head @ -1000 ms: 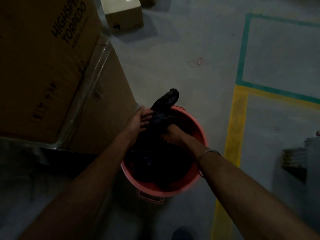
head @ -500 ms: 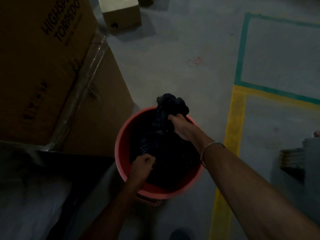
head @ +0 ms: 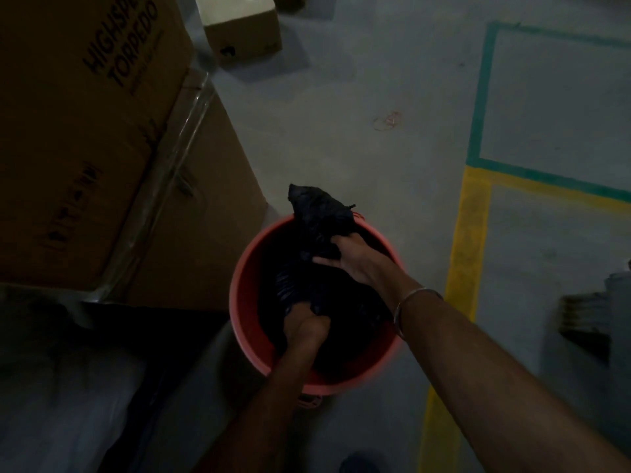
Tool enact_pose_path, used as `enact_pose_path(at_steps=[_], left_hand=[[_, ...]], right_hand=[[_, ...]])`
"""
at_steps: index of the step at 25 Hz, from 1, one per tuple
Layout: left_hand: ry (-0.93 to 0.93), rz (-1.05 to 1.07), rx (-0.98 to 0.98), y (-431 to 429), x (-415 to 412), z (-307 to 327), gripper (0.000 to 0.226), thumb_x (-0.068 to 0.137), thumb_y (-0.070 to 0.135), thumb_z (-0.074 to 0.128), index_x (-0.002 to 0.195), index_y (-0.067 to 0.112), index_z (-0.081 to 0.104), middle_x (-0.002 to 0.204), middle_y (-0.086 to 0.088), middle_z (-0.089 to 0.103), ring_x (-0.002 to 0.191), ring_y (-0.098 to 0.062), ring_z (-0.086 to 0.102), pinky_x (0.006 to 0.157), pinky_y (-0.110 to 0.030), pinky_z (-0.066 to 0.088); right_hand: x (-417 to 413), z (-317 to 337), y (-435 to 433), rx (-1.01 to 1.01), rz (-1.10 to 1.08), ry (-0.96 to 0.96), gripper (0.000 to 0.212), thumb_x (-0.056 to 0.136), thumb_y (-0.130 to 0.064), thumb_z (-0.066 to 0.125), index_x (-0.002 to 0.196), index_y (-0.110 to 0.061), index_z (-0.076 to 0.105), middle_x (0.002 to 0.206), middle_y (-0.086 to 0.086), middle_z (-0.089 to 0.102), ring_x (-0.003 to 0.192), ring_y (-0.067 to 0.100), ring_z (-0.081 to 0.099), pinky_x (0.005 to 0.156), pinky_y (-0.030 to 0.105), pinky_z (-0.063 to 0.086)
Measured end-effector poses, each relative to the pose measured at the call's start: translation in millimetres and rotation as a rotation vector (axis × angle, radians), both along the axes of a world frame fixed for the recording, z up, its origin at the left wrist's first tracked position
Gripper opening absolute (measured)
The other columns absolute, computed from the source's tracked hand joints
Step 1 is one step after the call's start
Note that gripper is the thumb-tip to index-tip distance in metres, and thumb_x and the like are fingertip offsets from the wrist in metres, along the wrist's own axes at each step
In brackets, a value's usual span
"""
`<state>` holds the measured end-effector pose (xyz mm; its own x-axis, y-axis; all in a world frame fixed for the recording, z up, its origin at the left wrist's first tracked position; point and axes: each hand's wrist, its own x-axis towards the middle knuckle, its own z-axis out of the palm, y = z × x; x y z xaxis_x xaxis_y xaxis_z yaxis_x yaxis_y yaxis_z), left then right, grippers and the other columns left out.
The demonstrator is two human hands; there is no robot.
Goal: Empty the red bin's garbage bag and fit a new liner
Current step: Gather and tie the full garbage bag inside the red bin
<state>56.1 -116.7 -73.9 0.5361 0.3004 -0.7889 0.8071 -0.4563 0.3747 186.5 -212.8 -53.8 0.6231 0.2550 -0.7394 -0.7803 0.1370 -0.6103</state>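
Observation:
The red bin (head: 244, 302) stands on the grey floor below me, round and open-topped. A black garbage bag (head: 317, 213) fills it, its bunched top sticking up over the far rim. My right hand (head: 351, 256) grips the gathered neck of the bag near the far side of the bin. My left hand (head: 305, 327) clutches a fold of the black plastic lower down, inside the near half of the bin. What lies inside the bag is hidden.
Large cardboard boxes (head: 85, 131) stand close on the left of the bin. A smaller box (head: 242, 32) sits on the floor at the top. Yellow tape (head: 467, 240) and green tape (head: 478, 97) mark the floor to the right. A dark object (head: 587, 322) sits at the right edge.
My left hand moved from the bin's far left rim down to the near side and took hold of the bag. My right hand kept its grip on the bag's neck.

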Motion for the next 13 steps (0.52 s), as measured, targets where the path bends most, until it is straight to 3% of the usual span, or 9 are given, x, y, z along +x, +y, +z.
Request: enact_pose_path(at_steps=[4, 6, 10, 13], left_hand=[[0.041, 0.077, -0.064, 21.0, -6.8, -4.7, 0.041, 0.093, 0.021, 0.055, 0.128, 0.001, 0.06, 0.133, -0.021, 0.059, 0.12, -0.036, 0.058, 0.102, -0.04, 0.049], [-0.012, 0.278, -0.063, 35.8, -1.0, -3.9, 0.037, 0.098, 0.019, 0.045, 0.127, 0.0, 0.059, 0.131, -0.022, 0.059, 0.119, -0.037, 0.059, 0.099, -0.04, 0.051], [-0.057, 0.791, -0.375, 75.9, 7.5, 13.9, 0.04, 0.092, 0.021, 0.055, 0.129, 0.007, 0.058, 0.11, -0.012, 0.068, 0.094, -0.028, 0.066, 0.07, -0.035, 0.057], [-0.064, 0.892, -0.443, 96.4, 13.7, 33.5, 0.027, 0.096, 0.014, 0.051, 0.121, 0.005, 0.059, 0.095, -0.015, 0.065, 0.08, -0.027, 0.062, 0.05, -0.03, 0.058]], right_hand=[[9.7, 5.1, -9.2, -0.054, -0.067, -0.014, 0.04, 0.103, -0.004, 0.039, 0.142, -0.01, 0.045, 0.126, 0.005, 0.056, 0.103, 0.023, 0.06, 0.067, 0.031, 0.062], [12.2, 5.8, -15.6, -0.103, -0.096, -0.042, 0.039, 0.104, -0.008, 0.039, 0.143, -0.011, 0.044, 0.131, 0.005, 0.052, 0.105, 0.022, 0.057, 0.063, 0.03, 0.062], [11.4, 5.1, -31.2, -0.163, -0.191, -0.079, 0.038, 0.105, -0.022, 0.042, 0.143, -0.014, 0.045, 0.138, 0.007, 0.052, 0.113, 0.024, 0.057, 0.064, 0.034, 0.06], [3.0, 1.0, -46.2, -0.167, -0.228, -0.071, 0.034, 0.105, -0.021, 0.041, 0.137, -0.013, 0.049, 0.133, 0.009, 0.057, 0.094, 0.017, 0.061, 0.061, 0.032, 0.06]])
